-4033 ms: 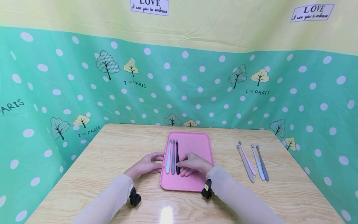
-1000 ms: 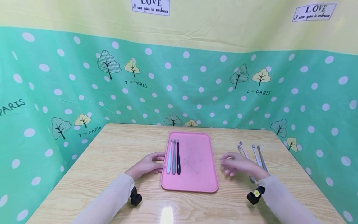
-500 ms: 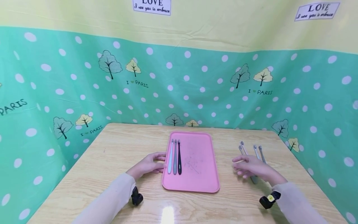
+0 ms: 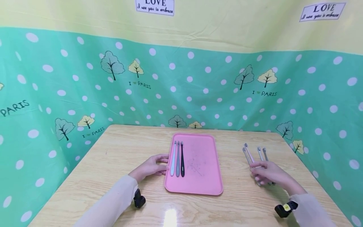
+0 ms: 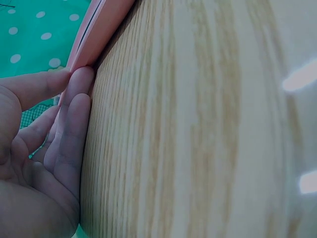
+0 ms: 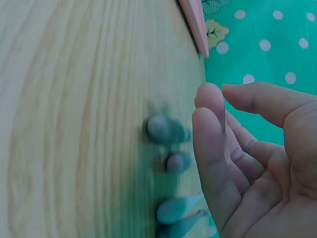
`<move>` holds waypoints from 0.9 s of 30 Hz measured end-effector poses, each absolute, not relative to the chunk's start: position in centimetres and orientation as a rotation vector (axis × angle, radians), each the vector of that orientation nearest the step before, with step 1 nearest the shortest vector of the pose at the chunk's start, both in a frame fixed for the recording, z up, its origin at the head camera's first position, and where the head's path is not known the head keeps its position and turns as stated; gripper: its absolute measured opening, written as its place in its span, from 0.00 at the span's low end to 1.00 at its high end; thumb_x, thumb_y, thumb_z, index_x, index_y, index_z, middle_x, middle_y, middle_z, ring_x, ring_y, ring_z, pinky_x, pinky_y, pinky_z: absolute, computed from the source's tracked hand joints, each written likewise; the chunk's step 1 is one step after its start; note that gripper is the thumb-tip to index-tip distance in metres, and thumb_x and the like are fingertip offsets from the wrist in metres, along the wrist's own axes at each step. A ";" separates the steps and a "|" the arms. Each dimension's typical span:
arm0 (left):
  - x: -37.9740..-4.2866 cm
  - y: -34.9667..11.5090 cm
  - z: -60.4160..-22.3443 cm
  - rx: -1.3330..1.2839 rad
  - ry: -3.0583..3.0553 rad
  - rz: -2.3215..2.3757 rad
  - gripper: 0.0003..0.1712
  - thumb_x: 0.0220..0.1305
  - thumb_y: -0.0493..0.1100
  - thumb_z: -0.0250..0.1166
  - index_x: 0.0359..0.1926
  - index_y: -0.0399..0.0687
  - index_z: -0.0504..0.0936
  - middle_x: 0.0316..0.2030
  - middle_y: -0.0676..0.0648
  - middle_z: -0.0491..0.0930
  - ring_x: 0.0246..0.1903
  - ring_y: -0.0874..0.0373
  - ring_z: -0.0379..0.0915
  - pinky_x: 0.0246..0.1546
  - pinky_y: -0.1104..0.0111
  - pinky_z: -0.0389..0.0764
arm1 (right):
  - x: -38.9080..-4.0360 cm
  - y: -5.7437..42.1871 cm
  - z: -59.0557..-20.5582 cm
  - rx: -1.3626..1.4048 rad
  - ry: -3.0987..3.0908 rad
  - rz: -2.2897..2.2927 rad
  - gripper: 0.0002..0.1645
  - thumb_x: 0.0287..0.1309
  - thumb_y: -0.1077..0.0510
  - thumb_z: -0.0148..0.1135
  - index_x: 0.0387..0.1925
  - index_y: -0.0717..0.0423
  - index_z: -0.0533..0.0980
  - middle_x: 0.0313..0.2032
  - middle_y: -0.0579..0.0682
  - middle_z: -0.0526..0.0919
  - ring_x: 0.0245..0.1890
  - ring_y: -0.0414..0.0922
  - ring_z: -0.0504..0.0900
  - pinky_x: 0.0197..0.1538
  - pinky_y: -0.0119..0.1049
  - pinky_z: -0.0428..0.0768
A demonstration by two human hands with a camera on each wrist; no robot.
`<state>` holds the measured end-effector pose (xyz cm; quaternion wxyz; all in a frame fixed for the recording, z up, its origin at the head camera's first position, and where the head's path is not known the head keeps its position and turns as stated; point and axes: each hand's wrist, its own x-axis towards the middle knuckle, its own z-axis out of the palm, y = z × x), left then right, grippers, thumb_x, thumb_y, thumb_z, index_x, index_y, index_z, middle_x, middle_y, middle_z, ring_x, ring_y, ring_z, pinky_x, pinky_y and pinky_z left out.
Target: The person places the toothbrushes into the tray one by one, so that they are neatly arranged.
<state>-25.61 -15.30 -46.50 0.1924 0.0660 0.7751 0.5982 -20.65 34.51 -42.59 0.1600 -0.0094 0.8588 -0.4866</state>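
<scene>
My left hand (image 4: 150, 167) holds the left rim of a pink tray (image 4: 202, 186); in the left wrist view, thumb and forefinger meet at the tray's edge (image 5: 106, 34). Side by side on the tray's left half lie three toothbrushes: a pale blue one (image 4: 172, 164), a grey one (image 4: 177, 164) and a black one (image 4: 182, 164). My right hand (image 4: 269, 173) hovers over a grey toothbrush (image 4: 246, 154), a pink toothbrush (image 4: 250, 153), a light blue toothbrush (image 4: 260, 153) and a dark grey toothbrush (image 4: 265, 154), partly hiding them. Nothing shows between its fingertips in the right wrist view.
The wooden table (image 4: 127, 142) has bare surface left of the tray and between the tray and the loose toothbrushes. A green and yellow printed cloth (image 4: 198, 88) hangs behind and at both sides. Dark marks (image 4: 195, 167) show on the tray's middle.
My right hand was at the black toothbrush on the tray four seconds ago, came away from it, and has moved right over the loose toothbrushes. My left hand stays at the tray rim.
</scene>
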 end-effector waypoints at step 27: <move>-25.7 -15.4 -46.6 0.182 2.185 1.671 0.39 0.62 0.39 0.71 0.73 0.43 0.67 0.56 0.40 0.74 0.34 0.52 0.83 0.37 0.61 0.87 | -20.0 35.4 -43.7 0.141 2.765 -1.092 0.24 0.61 0.56 0.68 0.52 0.68 0.75 0.26 0.52 0.80 0.24 0.46 0.82 0.27 0.39 0.85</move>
